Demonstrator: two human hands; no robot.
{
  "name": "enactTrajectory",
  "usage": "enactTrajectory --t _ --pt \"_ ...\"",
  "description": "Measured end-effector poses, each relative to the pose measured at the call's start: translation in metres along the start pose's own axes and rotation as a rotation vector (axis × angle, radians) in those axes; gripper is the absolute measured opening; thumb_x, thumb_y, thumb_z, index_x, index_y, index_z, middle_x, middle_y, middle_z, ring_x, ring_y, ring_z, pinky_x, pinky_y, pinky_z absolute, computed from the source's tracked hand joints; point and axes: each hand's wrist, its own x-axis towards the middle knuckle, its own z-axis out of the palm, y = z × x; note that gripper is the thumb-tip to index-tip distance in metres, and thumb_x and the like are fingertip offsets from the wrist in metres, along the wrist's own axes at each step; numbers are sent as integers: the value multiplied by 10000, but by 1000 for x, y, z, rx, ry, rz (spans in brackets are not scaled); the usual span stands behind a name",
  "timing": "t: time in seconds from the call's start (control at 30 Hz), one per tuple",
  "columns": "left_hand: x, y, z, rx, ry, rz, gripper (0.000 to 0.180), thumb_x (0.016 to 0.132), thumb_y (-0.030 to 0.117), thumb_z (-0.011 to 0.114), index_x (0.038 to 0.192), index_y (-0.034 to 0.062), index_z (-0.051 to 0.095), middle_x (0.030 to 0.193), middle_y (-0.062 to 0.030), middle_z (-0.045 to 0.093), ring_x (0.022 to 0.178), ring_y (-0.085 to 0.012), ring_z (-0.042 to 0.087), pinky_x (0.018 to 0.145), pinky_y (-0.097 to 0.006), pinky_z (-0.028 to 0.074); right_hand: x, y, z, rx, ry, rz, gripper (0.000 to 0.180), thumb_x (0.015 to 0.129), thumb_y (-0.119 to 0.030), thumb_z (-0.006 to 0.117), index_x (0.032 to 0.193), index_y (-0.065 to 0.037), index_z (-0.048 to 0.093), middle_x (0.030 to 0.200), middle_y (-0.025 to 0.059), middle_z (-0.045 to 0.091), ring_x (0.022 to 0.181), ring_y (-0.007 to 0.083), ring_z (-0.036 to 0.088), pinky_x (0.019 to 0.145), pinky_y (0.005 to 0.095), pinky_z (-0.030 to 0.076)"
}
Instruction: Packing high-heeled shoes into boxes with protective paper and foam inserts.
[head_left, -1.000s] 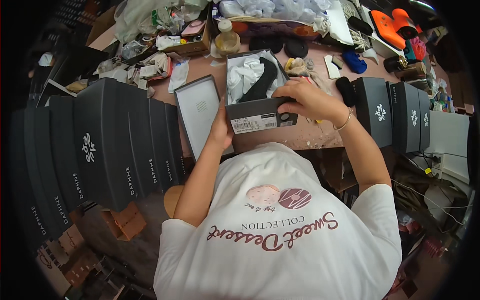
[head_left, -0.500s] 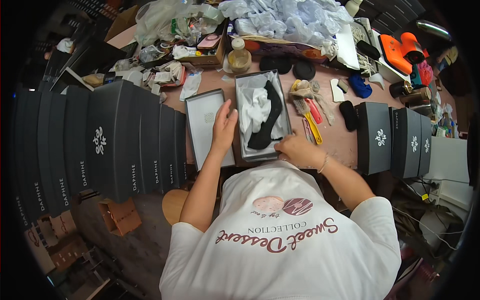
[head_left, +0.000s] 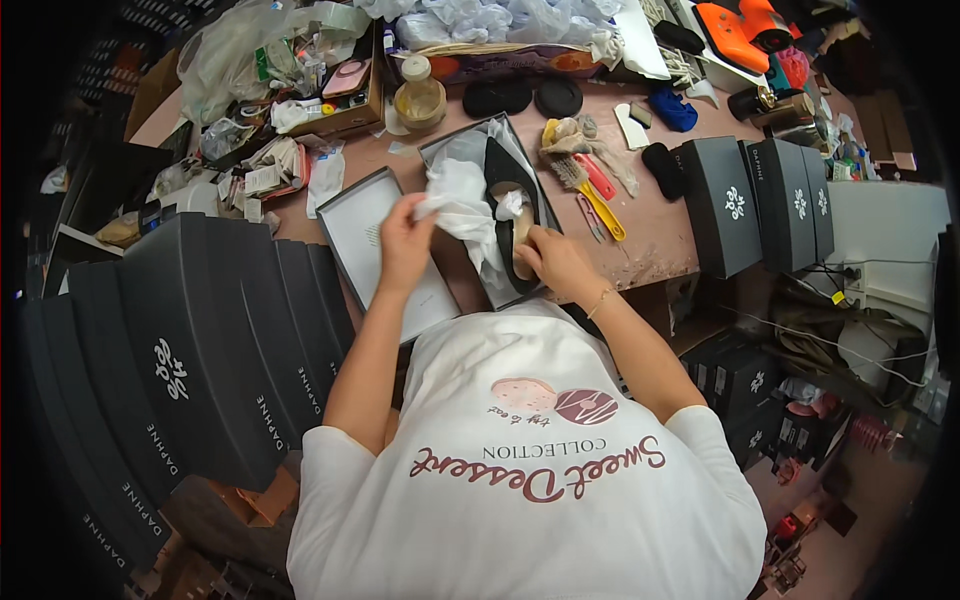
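Observation:
A grey shoebox (head_left: 535,168) lies open on the table in front of me. Inside it, a black pointed shoe (head_left: 496,160) rests along the right side, its beige insole facing up and a small white paper wad (head_left: 510,206) stuffed in it. My right hand (head_left: 562,265) is closed on the heel end of the shoe, thumb and fingers at its edge. White tissue paper (head_left: 462,190) fills the box's left side. My left hand (head_left: 406,245) pinches that tissue at its left edge, above the box lid (head_left: 345,212), which lies inner side up to the left.
Stacked dark shoeboxes (head_left: 200,350) rise at left, and more boxes (head_left: 712,205) at right. Right of the open box lie a yellow-handled brush (head_left: 600,205) and a beige cloth (head_left: 575,135). Behind are a jar (head_left: 420,103), black round lids (head_left: 557,97) and a blue cloth (head_left: 672,108).
The shoe, sole or side up before, now shows its opening and insole. My left hand has gone from open above the lid to pinching the tissue. The view has shifted.

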Motion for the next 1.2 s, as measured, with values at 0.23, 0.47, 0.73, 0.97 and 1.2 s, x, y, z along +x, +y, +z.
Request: enactTrajectory --t 0.23,0.47,0.73,0.97,1.2 --pt "-22 4 -115 700 349 -31 315 852 28 614 1150 -49 547 1094 -156 603 1017 -265 584 903 -352 456 -17 -12 -53 140 -84 54 282 892 -254 566 855 26 578 764 237 616 726 412 597 647 444 459" --pt "8 41 30 1000 -71 281 437 797 234 647 1139 -32 584 1295 -203 468 1248 -358 415 1060 -542 245 -45 -7 -87 234 -80 200 229 883 -201 560 836 21 595 711 212 613 659 374 601 611 420 463" --pt "66 -21 64 1417 -404 67 399 759 294 630 1016 -9 667 1082 -129 628 1248 -299 432 1077 -636 100 -43 73 -92 -204 -138 68 129 818 -153 582 859 -35 613 823 188 641 727 371 616 647 451 489" --pt "48 -35 61 1267 -267 174 398 794 326 623 1015 -5 638 1104 -114 609 1180 -268 471 1063 -623 167 35 -8 -15 -196 -138 -173 448 699 -102 696 1113 -81 528 962 142 579 819 321 640 674 410 527" --pt "49 -45 66 1303 -223 266 345 805 319 605 949 9 647 1067 -98 617 1156 -268 470 1056 -623 186 28 19 20 -151 -46 -312 143 771 -87 582 902 -32 599 844 157 602 674 320 645 582 408 523"
